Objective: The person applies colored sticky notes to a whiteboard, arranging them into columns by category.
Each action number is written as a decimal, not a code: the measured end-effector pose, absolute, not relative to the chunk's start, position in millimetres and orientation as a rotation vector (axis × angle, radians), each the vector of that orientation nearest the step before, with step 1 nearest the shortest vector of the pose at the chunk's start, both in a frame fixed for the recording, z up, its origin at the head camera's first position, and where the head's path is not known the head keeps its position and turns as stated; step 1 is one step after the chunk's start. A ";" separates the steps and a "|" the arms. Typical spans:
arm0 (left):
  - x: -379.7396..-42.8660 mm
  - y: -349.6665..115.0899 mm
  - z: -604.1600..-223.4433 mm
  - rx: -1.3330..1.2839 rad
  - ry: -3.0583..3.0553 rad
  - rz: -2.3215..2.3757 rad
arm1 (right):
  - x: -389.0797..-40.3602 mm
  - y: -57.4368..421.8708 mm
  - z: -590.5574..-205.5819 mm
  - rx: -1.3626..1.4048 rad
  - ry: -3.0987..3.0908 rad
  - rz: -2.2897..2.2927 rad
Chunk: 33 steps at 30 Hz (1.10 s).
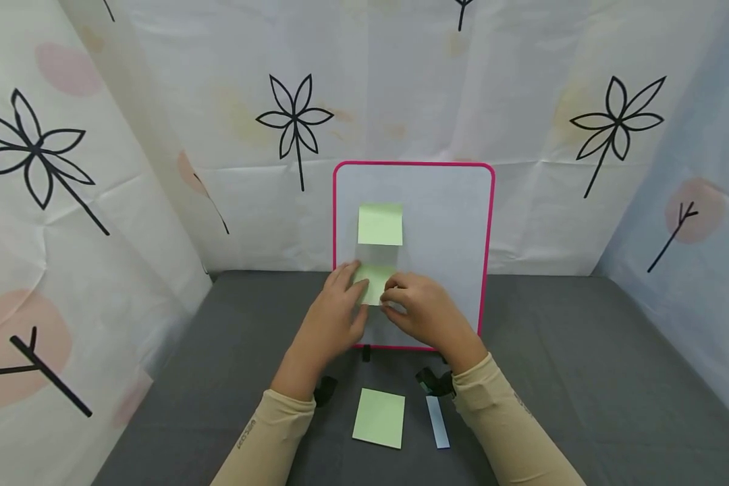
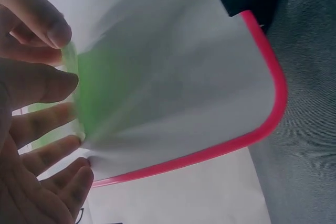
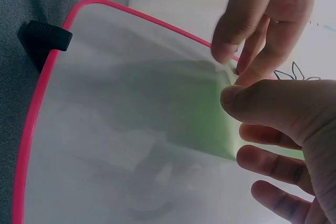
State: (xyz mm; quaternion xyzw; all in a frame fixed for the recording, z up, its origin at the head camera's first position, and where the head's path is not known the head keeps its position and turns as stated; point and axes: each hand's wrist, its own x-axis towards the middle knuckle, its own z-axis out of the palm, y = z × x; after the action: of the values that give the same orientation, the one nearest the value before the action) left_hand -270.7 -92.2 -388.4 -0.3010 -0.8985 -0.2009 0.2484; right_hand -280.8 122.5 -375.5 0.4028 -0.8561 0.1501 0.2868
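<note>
A whiteboard (image 1: 443, 229) with a pink rim stands upright at the back of the table. One pale green sticky note (image 1: 380, 224) is on its upper left part, with its lower edge lifted off the surface. Below it, another green sticky note (image 1: 374, 287) lies between both hands, its lower edge standing off the board. My left hand (image 1: 334, 317) touches the left side of this lower note with straight, spread fingers. At its lower right corner, my right hand (image 1: 426, 312) pinches the note between thumb and forefinger.
On the dark grey table lie a green square of paper (image 1: 379, 418) and a pale blue strip (image 1: 437, 422), between the forearms. Black feet (image 3: 50, 36) grip the board's lower rim. A patterned white cloth (image 1: 255, 223) hangs behind the table.
</note>
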 end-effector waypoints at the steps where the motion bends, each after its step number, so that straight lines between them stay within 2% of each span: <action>1: -271.0 -92.0 -389.5 -0.820 -2.447 -0.542 | -280.9 122.9 -375.3 1.072 -2.295 0.400; 13: -271.4 -90.6 -400.1 -0.808 -2.434 -0.495 | -283.7 115.2 -382.4 0.901 -2.334 0.305; 33: -272.9 -87.9 -404.0 -0.786 -2.435 -0.445 | -287.2 103.6 -400.1 0.784 -2.382 0.098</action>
State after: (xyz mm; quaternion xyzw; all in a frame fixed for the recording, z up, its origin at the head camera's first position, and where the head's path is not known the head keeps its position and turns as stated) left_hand -272.9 -87.9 -404.0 -0.2914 -0.9031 -0.1649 0.2689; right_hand -287.2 103.6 -400.1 0.2968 -0.9021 0.0373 0.3109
